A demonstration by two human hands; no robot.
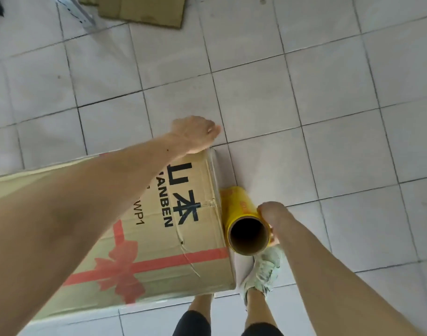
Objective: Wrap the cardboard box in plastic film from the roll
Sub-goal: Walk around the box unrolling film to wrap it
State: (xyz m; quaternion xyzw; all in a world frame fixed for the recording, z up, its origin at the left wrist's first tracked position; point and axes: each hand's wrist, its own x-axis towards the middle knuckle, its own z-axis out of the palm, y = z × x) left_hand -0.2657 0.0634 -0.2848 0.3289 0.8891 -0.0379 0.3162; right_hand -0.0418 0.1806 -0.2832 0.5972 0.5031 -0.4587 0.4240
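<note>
A large brown cardboard box with a red printed ribbon and black lettering stands on the tiled floor at lower left. My left hand rests on its far top corner, fingers curled over the edge. A yellow roll of plastic film with a brown cardboard core stands upright against the box's right side. My right hand grips the roll near its top end. Clear film runs along the box's right face toward the far corner.
White floor tiles stretch ahead and to the right. Flattened cardboard lies at the top of the view beside a pale metal strip. My foot in a white sneaker stands next to the box's near right corner.
</note>
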